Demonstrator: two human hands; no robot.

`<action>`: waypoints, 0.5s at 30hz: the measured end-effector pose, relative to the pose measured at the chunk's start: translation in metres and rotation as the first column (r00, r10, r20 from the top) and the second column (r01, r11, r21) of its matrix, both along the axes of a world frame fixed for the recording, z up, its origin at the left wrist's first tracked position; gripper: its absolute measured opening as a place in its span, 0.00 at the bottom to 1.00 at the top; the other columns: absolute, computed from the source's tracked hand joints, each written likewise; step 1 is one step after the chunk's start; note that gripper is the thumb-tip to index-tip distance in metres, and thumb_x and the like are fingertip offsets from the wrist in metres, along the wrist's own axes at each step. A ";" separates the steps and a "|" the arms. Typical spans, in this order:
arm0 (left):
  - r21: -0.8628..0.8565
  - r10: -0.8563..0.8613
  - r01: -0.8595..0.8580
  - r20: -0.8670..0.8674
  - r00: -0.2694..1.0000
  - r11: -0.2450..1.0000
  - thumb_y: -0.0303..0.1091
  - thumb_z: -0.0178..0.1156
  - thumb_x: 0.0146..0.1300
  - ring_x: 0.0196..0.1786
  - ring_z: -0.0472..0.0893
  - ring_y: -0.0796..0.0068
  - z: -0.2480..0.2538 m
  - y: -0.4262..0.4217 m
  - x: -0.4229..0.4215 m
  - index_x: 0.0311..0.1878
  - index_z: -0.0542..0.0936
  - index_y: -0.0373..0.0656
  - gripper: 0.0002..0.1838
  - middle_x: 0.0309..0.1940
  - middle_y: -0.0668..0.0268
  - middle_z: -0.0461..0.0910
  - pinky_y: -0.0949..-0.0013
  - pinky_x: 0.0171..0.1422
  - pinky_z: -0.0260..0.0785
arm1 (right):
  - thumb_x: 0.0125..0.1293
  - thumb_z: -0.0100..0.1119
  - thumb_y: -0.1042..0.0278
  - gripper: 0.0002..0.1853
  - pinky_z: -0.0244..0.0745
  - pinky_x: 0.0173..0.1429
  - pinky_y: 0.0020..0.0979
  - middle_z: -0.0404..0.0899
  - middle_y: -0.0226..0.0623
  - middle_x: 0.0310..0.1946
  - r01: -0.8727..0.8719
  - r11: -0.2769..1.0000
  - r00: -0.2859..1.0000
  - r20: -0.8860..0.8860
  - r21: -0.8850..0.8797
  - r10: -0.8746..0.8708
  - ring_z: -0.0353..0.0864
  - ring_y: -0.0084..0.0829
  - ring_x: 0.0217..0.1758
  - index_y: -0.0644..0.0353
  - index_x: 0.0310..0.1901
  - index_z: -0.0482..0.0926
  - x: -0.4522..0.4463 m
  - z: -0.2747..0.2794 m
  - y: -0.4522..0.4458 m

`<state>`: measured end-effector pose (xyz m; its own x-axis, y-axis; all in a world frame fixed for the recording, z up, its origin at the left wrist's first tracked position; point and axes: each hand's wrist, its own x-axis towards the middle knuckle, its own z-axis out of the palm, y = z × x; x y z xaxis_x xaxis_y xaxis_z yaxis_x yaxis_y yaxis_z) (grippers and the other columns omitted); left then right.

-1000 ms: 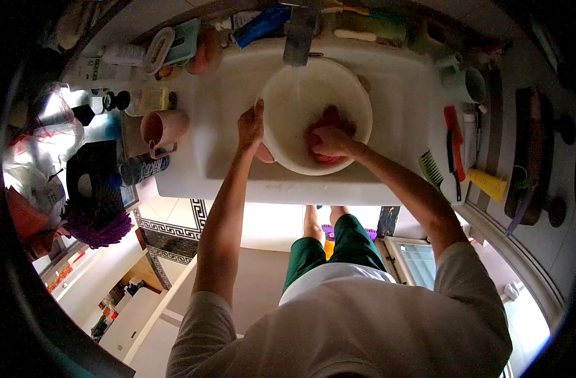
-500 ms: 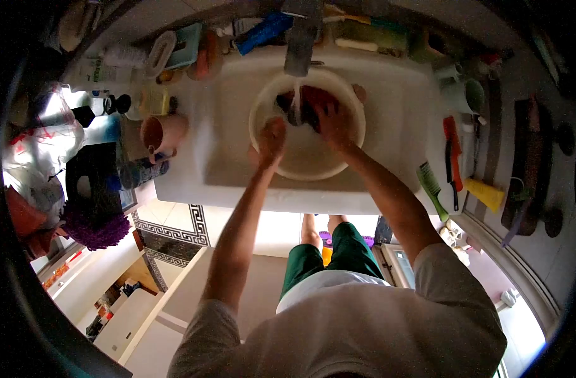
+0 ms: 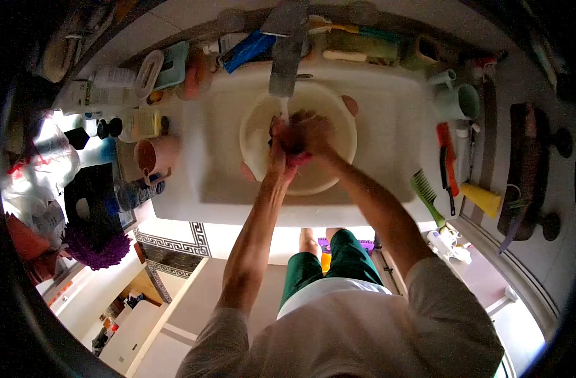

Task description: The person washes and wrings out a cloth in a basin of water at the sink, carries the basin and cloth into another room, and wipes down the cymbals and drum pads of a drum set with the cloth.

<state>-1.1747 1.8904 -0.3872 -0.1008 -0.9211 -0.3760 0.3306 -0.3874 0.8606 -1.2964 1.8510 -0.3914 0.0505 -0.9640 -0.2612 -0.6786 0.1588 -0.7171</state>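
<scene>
A round whitish basin (image 3: 247, 129) stands in the sink under the grey tap (image 3: 283, 69), and water runs from the tap onto my hands. Between them is a wet dark red cloth (image 3: 293, 140), bunched up, with a brighter pink-red part (image 3: 299, 159) at its lower edge. My left hand (image 3: 279, 151) is closed around the cloth's left side. Pressed against the other side, my right hand (image 3: 317, 135) is blurred by motion; its fingers seem bent over the cloth.
The white sink (image 3: 389, 132) surrounds the basin. Along its left stand a pink mug (image 3: 150, 155) and bottles. On the right lie a green comb (image 3: 428, 194), an orange-red comb (image 3: 446, 151) and a yellow tube (image 3: 481, 199), with a pale green cup (image 3: 459, 101) behind them.
My left hand, earlier apart from the cloth at the basin's left, now grips it. The cloth is lifted and bunched between both hands under the water. The camera view has shifted slightly.
</scene>
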 end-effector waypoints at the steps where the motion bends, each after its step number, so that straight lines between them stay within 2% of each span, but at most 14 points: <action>1: 0.081 0.047 -0.035 -0.141 0.989 0.996 0.41 0.51 0.69 0.53 0.74 0.67 -0.009 0.002 0.006 0.63 0.65 0.40 0.23 0.55 0.63 0.72 0.62 0.53 0.74 | 0.66 0.50 0.57 0.23 0.72 0.50 0.42 0.74 0.51 0.46 -0.043 0.997 0.984 -0.175 -0.066 0.031 0.77 0.43 0.46 0.64 0.57 0.66 -0.010 -0.032 -0.006; 2: 0.164 0.109 -0.065 -0.278 0.954 0.984 0.42 0.52 0.69 0.53 0.73 0.69 -0.018 0.003 0.013 0.62 0.66 0.41 0.23 0.55 0.64 0.72 0.64 0.54 0.74 | 0.67 0.50 0.58 0.24 0.73 0.49 0.41 0.74 0.50 0.45 -0.085 0.981 0.928 -0.372 -0.173 0.015 0.77 0.42 0.45 0.64 0.59 0.65 -0.020 -0.061 -0.009; 3: 0.246 0.184 -0.087 -0.403 0.896 0.965 0.43 0.53 0.68 0.53 0.73 0.71 -0.023 0.004 0.019 0.62 0.66 0.41 0.23 0.54 0.65 0.72 0.66 0.55 0.73 | 0.67 0.49 0.59 0.24 0.73 0.48 0.40 0.75 0.49 0.44 -0.082 0.946 0.882 -0.465 -0.314 -0.078 0.77 0.42 0.44 0.64 0.60 0.63 -0.029 -0.070 -0.008; 4: 0.317 0.197 -0.075 -0.370 0.908 0.945 0.39 0.56 0.67 0.51 0.73 0.72 -0.016 0.011 0.035 0.66 0.61 0.44 0.28 0.55 0.66 0.71 0.66 0.52 0.73 | 0.68 0.49 0.60 0.24 0.73 0.48 0.39 0.75 0.48 0.43 -0.081 0.891 0.837 -0.515 -0.447 -0.183 0.77 0.41 0.43 0.64 0.61 0.61 -0.032 -0.057 -0.004; 6: 0.423 0.117 -0.104 -0.006 0.993 0.900 0.34 0.57 0.65 0.57 0.72 0.64 -0.001 0.017 0.034 0.71 0.54 0.52 0.33 0.62 0.60 0.65 0.62 0.56 0.73 | 0.67 0.49 0.62 0.24 0.73 0.49 0.38 0.74 0.47 0.44 -0.046 0.823 0.861 -0.440 -0.566 -0.254 0.76 0.38 0.44 0.63 0.62 0.61 -0.033 -0.014 0.007; 7: 0.440 0.116 -0.169 0.146 0.983 0.882 0.34 0.57 0.64 0.61 0.69 0.61 0.019 0.013 0.021 0.72 0.51 0.55 0.36 0.66 0.59 0.61 0.61 0.60 0.70 | 0.67 0.50 0.63 0.24 0.72 0.50 0.37 0.74 0.47 0.45 -0.055 0.831 0.864 -0.443 -0.553 -0.238 0.76 0.37 0.46 0.63 0.61 0.63 -0.019 0.004 0.020; 8: 0.457 0.103 -0.233 0.291 0.951 0.858 0.33 0.57 0.64 0.66 0.65 0.59 0.038 0.009 0.009 0.74 0.47 0.57 0.40 0.69 0.58 0.56 0.59 0.65 0.66 | 0.66 0.51 0.65 0.22 0.72 0.50 0.37 0.74 0.46 0.45 -0.020 0.869 0.917 -0.356 -0.494 -0.181 0.76 0.37 0.45 0.63 0.59 0.65 -0.008 0.014 0.027; 9: 0.455 0.154 -0.193 0.120 0.981 0.870 0.35 0.56 0.64 0.67 0.64 0.59 0.034 0.004 0.009 0.74 0.47 0.57 0.39 0.70 0.59 0.55 0.58 0.67 0.64 | 0.64 0.52 0.66 0.20 0.72 0.51 0.37 0.74 0.46 0.44 0.015 0.903 0.956 -0.259 -0.429 -0.140 0.76 0.36 0.45 0.62 0.56 0.67 0.003 0.024 0.035; 10: 0.445 0.197 -0.154 -0.052 0.979 0.882 0.36 0.56 0.65 0.68 0.62 0.59 0.031 -0.001 0.012 0.74 0.46 0.57 0.39 0.71 0.60 0.53 0.56 0.68 0.61 | 0.62 0.54 0.67 0.17 0.72 0.50 0.37 0.75 0.45 0.43 0.065 0.953 0.996 -0.045 -0.296 -0.082 0.76 0.37 0.44 0.61 0.52 0.70 0.015 0.029 0.037; 11: 0.454 0.195 -0.107 -0.153 0.969 0.884 0.39 0.55 0.65 0.64 0.64 0.62 0.027 -0.006 0.016 0.73 0.48 0.55 0.37 0.68 0.62 0.56 0.57 0.67 0.62 | 0.61 0.56 0.68 0.14 0.72 0.50 0.37 0.76 0.44 0.41 0.080 0.984 0.983 0.175 -0.156 -0.052 0.77 0.37 0.43 0.60 0.47 0.72 0.025 0.033 0.036; 12: 0.463 0.192 -0.056 -0.251 0.949 0.885 0.42 0.55 0.65 0.61 0.65 0.64 0.026 -0.012 0.019 0.72 0.50 0.53 0.35 0.65 0.63 0.58 0.58 0.65 0.63 | 0.59 0.58 0.69 0.11 0.72 0.50 0.37 0.76 0.42 0.39 0.058 0.998 0.922 0.383 -0.006 -0.052 0.77 0.37 0.42 0.59 0.43 0.75 0.032 0.038 0.041; 13: 0.508 0.158 0.005 -0.277 0.948 0.861 0.46 0.55 0.65 0.54 0.69 0.68 0.034 -0.010 0.028 0.70 0.55 0.50 0.33 0.58 0.65 0.65 0.62 0.60 0.67 | 0.57 0.59 0.70 0.08 0.72 0.49 0.37 0.77 0.41 0.38 0.005 0.989 0.818 0.568 0.148 -0.089 0.78 0.38 0.41 0.58 0.39 0.78 0.039 0.051 0.053; 14: 0.368 -0.017 0.101 -0.226 0.974 0.924 0.47 0.54 0.66 0.54 0.70 0.67 0.023 -0.013 0.036 0.69 0.57 0.49 0.32 0.57 0.65 0.67 0.62 0.60 0.67 | 0.57 0.60 0.71 0.06 0.73 0.47 0.37 0.76 0.40 0.34 0.003 0.994 0.890 0.454 -0.112 0.049 0.77 0.39 0.38 0.57 0.37 0.77 0.045 0.067 0.066; 15: 0.221 -0.161 0.190 -0.141 0.977 0.957 0.47 0.52 0.67 0.53 0.70 0.66 0.011 -0.015 0.044 0.69 0.59 0.47 0.30 0.56 0.64 0.68 0.62 0.61 0.66 | 0.56 0.60 0.70 0.06 0.73 0.46 0.38 0.76 0.39 0.32 -0.025 0.974 0.918 0.380 -0.226 0.112 0.77 0.40 0.36 0.56 0.37 0.76 0.049 0.088 0.070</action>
